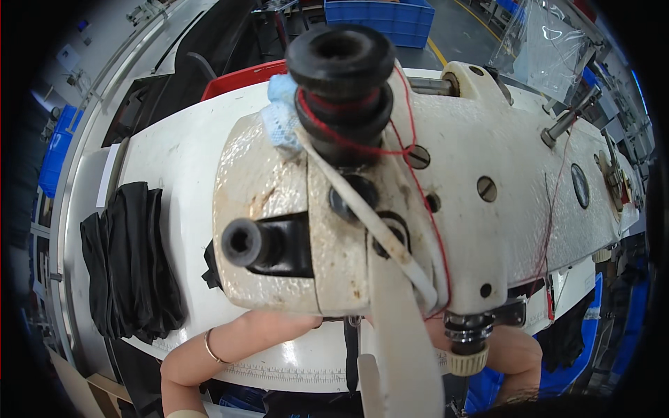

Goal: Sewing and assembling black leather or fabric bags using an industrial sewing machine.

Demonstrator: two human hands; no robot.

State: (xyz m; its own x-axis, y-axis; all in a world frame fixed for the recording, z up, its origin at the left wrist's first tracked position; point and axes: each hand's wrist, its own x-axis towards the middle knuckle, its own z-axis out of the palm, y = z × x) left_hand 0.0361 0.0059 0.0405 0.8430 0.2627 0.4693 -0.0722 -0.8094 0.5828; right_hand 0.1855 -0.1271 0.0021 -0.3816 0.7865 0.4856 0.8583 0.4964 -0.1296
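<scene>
A white sewing machine head (467, 237) fills the middle of the view and hides most of what lies under it. Red thread (432, 216) winds round its black knob (339, 59) and runs down its front. My left hand (296, 322) reaches in from the left beneath the machine, a thin bracelet on that arm; its fingers are out of sight. From the right comes my right hand (437, 334), mostly covered by the machine, its fingers hidden too. Between the two hands a narrow black fabric strip (351, 355) hangs over the table's near edge. What either hand holds cannot be seen.
A stack of folded black fabric pieces (132, 265) lies on the white table (188, 153) at the left. Behind the machine are a red bin (240, 78) and a blue crate (380, 21). Dark fabric (561, 341) and a blue container (592, 313) are at lower right.
</scene>
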